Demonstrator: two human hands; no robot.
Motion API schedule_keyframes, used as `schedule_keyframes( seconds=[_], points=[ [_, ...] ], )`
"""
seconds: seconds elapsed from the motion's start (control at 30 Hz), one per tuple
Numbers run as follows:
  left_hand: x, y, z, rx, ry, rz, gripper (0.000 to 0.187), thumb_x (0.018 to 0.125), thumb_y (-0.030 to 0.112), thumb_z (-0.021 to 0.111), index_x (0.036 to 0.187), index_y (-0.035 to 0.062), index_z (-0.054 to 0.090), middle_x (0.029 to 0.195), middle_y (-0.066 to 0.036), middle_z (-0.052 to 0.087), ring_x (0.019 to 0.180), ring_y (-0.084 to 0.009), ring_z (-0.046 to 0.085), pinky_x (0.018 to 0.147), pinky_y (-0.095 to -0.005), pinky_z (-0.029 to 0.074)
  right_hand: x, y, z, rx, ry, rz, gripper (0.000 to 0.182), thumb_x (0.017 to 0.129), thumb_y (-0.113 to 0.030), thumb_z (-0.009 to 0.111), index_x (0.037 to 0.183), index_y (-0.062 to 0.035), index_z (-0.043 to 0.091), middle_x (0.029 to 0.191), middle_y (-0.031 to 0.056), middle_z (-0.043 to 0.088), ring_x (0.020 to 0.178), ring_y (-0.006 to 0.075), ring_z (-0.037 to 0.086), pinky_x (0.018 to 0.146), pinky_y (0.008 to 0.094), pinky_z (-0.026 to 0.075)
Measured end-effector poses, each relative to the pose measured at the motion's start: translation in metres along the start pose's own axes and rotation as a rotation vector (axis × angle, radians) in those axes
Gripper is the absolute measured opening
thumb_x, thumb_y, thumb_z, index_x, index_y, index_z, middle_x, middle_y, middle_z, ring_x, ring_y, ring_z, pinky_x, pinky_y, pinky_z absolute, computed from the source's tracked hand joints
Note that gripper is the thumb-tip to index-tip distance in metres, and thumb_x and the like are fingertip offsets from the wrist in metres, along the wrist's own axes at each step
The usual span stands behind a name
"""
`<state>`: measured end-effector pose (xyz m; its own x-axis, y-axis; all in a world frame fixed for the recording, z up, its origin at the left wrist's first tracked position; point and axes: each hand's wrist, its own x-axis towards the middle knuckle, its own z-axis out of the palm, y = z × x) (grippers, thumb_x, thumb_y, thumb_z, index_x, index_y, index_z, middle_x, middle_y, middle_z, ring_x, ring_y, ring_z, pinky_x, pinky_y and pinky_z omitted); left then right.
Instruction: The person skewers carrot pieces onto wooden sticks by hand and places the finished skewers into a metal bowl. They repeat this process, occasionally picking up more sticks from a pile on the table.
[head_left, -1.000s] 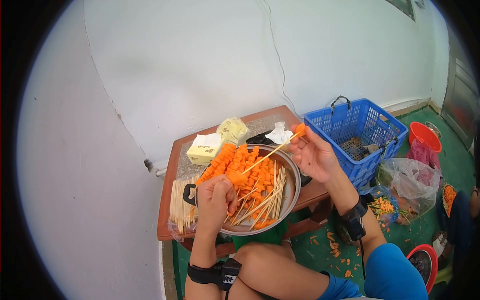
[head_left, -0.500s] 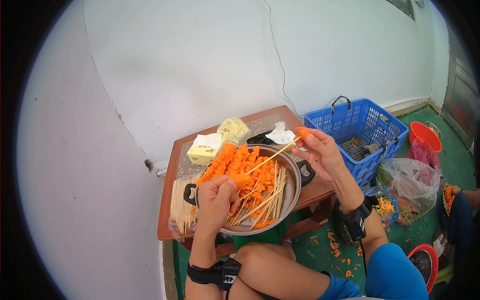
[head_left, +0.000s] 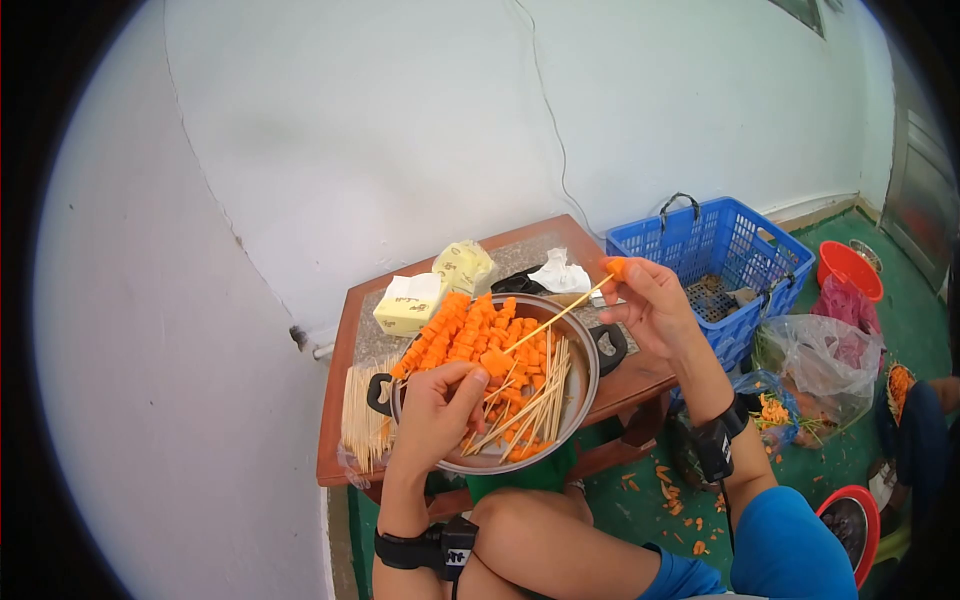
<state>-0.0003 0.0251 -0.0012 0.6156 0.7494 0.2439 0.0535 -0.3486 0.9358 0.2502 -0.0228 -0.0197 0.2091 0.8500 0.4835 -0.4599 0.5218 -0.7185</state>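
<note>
A pale wooden skewer (head_left: 560, 314) slants up between my hands, over a round metal pan (head_left: 586, 392) with black handles. My left hand (head_left: 440, 405) is closed at its lower end, where orange carrot slices (head_left: 494, 362) show beside the fingertips. My right hand (head_left: 650, 303) pinches a small carrot piece (head_left: 616, 268) at the upper tip, the other fingers loosely curled. Carrot pieces threaded on skewers (head_left: 440, 335) line the pan's left and far side. Loose carrot slices and several bare skewers (head_left: 545, 405) lie at the pan's right.
The pan stands on a small wooden table (head_left: 335, 420) beside a skewer bundle (head_left: 362, 415) and tissue packs (head_left: 408, 305). To the right are a blue crate (head_left: 650, 240), plastic bags (head_left: 820, 360), red basins (head_left: 850, 270) and carrot scraps on the green floor. Another person's hand (head_left: 943, 390) shows at far right.
My left fingers have shifted slightly up and right, and the carrot slices beside them are more exposed. My right hand has moved slightly right with the carrot piece at the skewer's tip.
</note>
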Motion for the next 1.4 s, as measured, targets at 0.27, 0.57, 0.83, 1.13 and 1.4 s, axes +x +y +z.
schedule_keyframes(
  seconds=[0.27, 0.57, 0.83, 1.13, 1.4],
  points=[
    [0.004, -0.003, 0.001, 0.754, 0.284, 0.653, 0.013, 0.079, 0.008, 0.049, 0.078, -0.0043, 0.054, 0.053, -0.010, 0.052, 0.043, -0.0096, 0.051, 0.041, -0.0210, 0.038, 0.001, 0.004, 0.002, 0.229, -0.021, 0.127, 0.016, 0.084, -0.016, 0.046, 0.092, -0.0023, 0.049, 0.075, 0.0047, 0.052, 0.067, 0.0092, 0.053, 0.061, 0.0276, 0.053],
    [-0.006, 0.012, -0.006, -0.376, -0.259, -0.190, 0.022, 0.084, 0.012, 0.043, 0.073, -0.0045, 0.051, 0.048, -0.001, 0.045, 0.045, -0.0146, 0.054, 0.044, -0.0199, 0.041, -0.003, -0.003, 0.015, 0.282, -0.114, 0.071, 0.022, 0.084, -0.016, 0.045, 0.099, -0.0006, 0.047, 0.076, 0.0057, 0.050, 0.075, 0.0114, 0.052, 0.066, 0.0318, 0.053],
    [0.000, -0.011, 0.016, 0.496, 0.009, 0.302, 0.015, 0.078, 0.004, 0.048, 0.066, -0.0030, 0.053, 0.052, -0.004, 0.053, 0.050, -0.0105, 0.056, 0.044, -0.0207, 0.041, -0.003, -0.015, 0.020, 0.187, -0.098, 0.032, 0.020, 0.084, -0.015, 0.044, 0.098, -0.0005, 0.047, 0.077, 0.0053, 0.050, 0.073, 0.0105, 0.052, 0.064, 0.0323, 0.053],
    [-0.006, 0.006, 0.025, -0.079, -0.098, 0.142, 0.020, 0.083, 0.011, 0.044, 0.071, -0.0031, 0.050, 0.054, -0.006, 0.050, 0.057, -0.0183, 0.059, 0.052, -0.0233, 0.044, -0.009, -0.030, 0.027, 0.183, -0.089, -0.034, 0.021, 0.085, -0.014, 0.042, 0.100, 0.0003, 0.046, 0.081, 0.0072, 0.051, 0.074, 0.0122, 0.053, 0.065, 0.0329, 0.053],
    [-0.007, 0.003, 0.015, -0.354, -0.255, -0.042, 0.019, 0.083, 0.011, 0.043, 0.075, -0.0036, 0.050, 0.052, -0.005, 0.048, 0.062, -0.0176, 0.059, 0.053, -0.0217, 0.045, -0.011, -0.029, 0.025, 0.209, -0.185, 0.003, 0.023, 0.086, -0.014, 0.040, 0.102, 0.0014, 0.045, 0.087, 0.0105, 0.052, 0.085, 0.0216, 0.056, 0.065, 0.0337, 0.053]
  ],
)
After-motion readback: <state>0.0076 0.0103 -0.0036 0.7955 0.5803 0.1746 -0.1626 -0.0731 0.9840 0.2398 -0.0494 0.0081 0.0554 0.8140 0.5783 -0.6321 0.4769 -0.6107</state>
